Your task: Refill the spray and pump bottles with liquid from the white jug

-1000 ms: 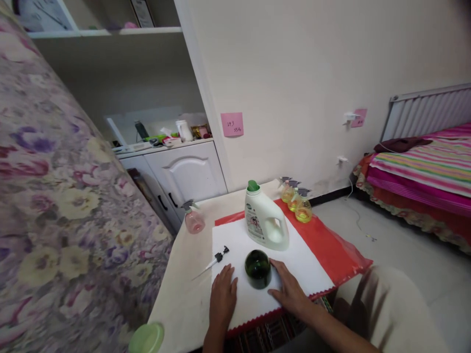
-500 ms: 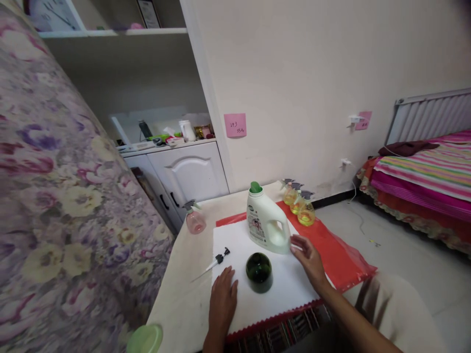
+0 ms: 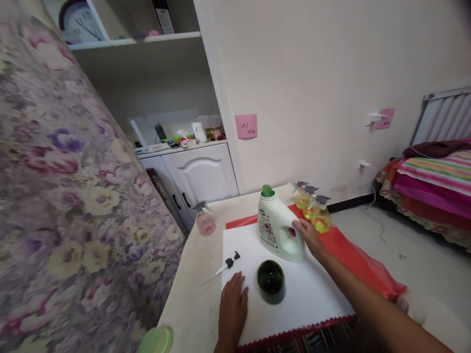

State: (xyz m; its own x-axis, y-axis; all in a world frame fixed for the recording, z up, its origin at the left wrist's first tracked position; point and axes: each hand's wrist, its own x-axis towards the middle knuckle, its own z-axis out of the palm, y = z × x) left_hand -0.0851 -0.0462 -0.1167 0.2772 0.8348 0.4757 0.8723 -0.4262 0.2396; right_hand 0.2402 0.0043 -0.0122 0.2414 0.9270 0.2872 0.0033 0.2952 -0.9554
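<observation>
My right hand (image 3: 309, 236) is at the handle of a pale green-white detergent jug (image 3: 276, 235), its fingers curled around the grip. The jug stands upright on a white sheet (image 3: 305, 289), its green spout showing at the open mouth. In front of it sits a round dark green bottle (image 3: 271, 280) without a pump. My left hand (image 3: 233, 305) lies flat and open at the sheet's left edge, holding nothing. Just beyond its fingertips rests a black and white pump head (image 3: 229, 263) with a thin dip tube.
A pink spray bottle (image 3: 206, 223) stands at the back left of the table. Several spray bottles with yellowish liquid (image 3: 321, 220) line the back right, by a red plastic sheet (image 3: 362, 255). A light green bowl (image 3: 157, 340) is at the front left, beside a floral curtain (image 3: 88, 211).
My right hand has moved from beside the jug's base up to its handle and closed on it. My left hand stays flat. The whole view has shifted slightly.
</observation>
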